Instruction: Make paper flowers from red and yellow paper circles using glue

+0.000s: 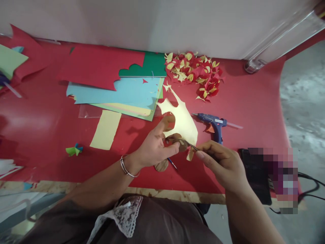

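Both hands closed in at yellow cut paper, mid-table.
Left hand reached in from lower left, thumb and fingers pinching round brown piece at the paper's lower edge; right hand, fingers curled, pinched thin dark tool.

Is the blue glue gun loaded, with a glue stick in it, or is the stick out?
In: a translucent glue stick protrudes from the rear of the gun.
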The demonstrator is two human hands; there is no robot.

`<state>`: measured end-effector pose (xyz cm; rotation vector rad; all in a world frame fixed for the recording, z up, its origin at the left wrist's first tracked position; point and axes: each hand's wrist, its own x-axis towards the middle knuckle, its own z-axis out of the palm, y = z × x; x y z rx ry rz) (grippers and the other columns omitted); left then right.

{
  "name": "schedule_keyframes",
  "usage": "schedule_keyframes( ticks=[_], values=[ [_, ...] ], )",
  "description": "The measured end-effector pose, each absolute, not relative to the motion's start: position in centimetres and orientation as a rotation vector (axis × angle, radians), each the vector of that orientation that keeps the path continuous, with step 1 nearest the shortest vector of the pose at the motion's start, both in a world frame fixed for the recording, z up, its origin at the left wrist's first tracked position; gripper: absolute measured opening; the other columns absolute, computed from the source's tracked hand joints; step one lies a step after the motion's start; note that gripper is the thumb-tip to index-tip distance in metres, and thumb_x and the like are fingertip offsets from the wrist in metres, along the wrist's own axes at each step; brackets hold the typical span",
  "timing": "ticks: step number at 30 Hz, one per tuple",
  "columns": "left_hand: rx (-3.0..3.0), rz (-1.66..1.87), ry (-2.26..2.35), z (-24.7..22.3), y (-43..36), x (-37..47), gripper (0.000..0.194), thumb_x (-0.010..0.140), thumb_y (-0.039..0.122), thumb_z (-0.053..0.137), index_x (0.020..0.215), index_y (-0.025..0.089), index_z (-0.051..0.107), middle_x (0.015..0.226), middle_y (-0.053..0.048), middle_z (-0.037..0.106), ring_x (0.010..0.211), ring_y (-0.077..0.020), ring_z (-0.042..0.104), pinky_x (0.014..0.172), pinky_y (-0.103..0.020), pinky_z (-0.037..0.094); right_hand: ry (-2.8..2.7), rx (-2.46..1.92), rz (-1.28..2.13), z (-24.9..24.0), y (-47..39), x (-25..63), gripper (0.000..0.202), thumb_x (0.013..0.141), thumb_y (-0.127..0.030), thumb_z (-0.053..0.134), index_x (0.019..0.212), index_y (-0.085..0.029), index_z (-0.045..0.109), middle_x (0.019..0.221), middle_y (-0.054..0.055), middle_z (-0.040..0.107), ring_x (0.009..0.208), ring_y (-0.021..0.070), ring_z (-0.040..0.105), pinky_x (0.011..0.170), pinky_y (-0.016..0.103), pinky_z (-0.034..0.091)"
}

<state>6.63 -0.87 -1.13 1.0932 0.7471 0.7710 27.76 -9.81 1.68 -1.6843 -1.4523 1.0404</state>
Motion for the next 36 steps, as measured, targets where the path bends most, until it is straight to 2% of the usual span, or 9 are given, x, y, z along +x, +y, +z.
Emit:
schedule_keyframes(
  ticks=[3,10,15,21,25,29,36],
  values=[
    [1.048,0.731,0.726,-1.0,-0.9,6.6,0.064,0.078,0.019,0.078,0.136,0.022,0.052,0.087,0.002,0.065,0.081,-0.0157,0.070,0.078,-0.032,0.061,-1.472,-1.694,1.020,2.1,-9.6,27.6,0.031,0.099,-0.046,0.072,0.080,-0.021,0.074,0.064,-0.001,0.066,0.053,0.0112,0.051,0.051,0.025,0.040],
    [1.034,0.731,0.754,-1.0,-0.9,6.5,0.076,0.078,0.021,0.079,0.147,0.022,0.045,0.094,-0.001,0.066,0.089,-0.0185,0.073,0.082,-0.034,0.063,-1.508,-1.703,1.023,2.6,-9.3,27.7,0.031,0.100,-0.047,0.071,0.083,-0.022,0.076,0.070,0.001,0.071,0.058,0.0134,0.059,0.055,0.025,0.047],
    [1.041,0.705,0.703,-0.9,-0.8,6.4,0.067,0.079,0.019,0.078,0.139,0.022,0.050,0.090,0.001,0.063,0.084,-0.0166,0.070,0.078,-0.031,0.061,-1.611,-1.717,1.007,2.6,-9.2,28.3,0.028,0.100,-0.045,0.071,0.084,-0.023,0.075,0.069,0.000,0.069,0.057,0.0127,0.059,0.054,0.024,0.046],
    [1.077,0.612,0.671,-0.9,-0.8,6.0,0.070,0.083,0.020,0.074,0.148,0.022,0.046,0.084,0.003,0.063,0.074,-0.0132,0.064,0.068,-0.026,0.054,-1.654,-1.684,1.016,2.9,-8.9,28.2,0.036,0.101,-0.053,0.068,0.083,-0.022,0.075,0.068,0.000,0.069,0.054,0.0122,0.055,0.050,0.024,0.043],
    [1.172,0.599,0.689,-0.8,-0.5,5.9,0.071,0.081,0.019,0.075,0.147,0.022,0.047,0.084,0.003,0.064,0.081,-0.0151,0.067,0.077,-0.028,0.056,-1.695,-1.691,0.978,3.1,-8.6,28.3,0.044,0.099,-0.060,0.067,0.080,-0.022,0.074,0.063,0.000,0.065,0.051,0.0117,0.051,0.048,0.025,0.041],
    [1.187,0.572,0.669,-0.7,-0.3,5.8,0.072,0.082,0.020,0.075,0.148,0.021,0.046,0.081,0.004,0.060,0.084,-0.0165,0.070,0.079,-0.029,0.058,-1.747,-1.701,0.934,3.0,-8.6,28.7,0.038,0.099,-0.055,0.069,0.082,-0.022,0.073,0.064,0.000,0.068,0.053,0.0120,0.054,0.051,0.025,0.043],
    [1.239,0.520,0.706,-0.9,-0.5,5.4,0.067,0.083,0.020,0.073,0.146,0.022,0.049,0.083,0.002,0.065,0.076,-0.0153,0.069,0.066,-0.025,0.055,-1.785,-1.690,0.985,3.1,-8.4,28.9,0.036,0.099,-0.054,0.069,0.084,-0.021,0.074,0.064,0.001,0.068,0.053,0.0121,0.054,0.051,0.024,0.044]
  ],
)
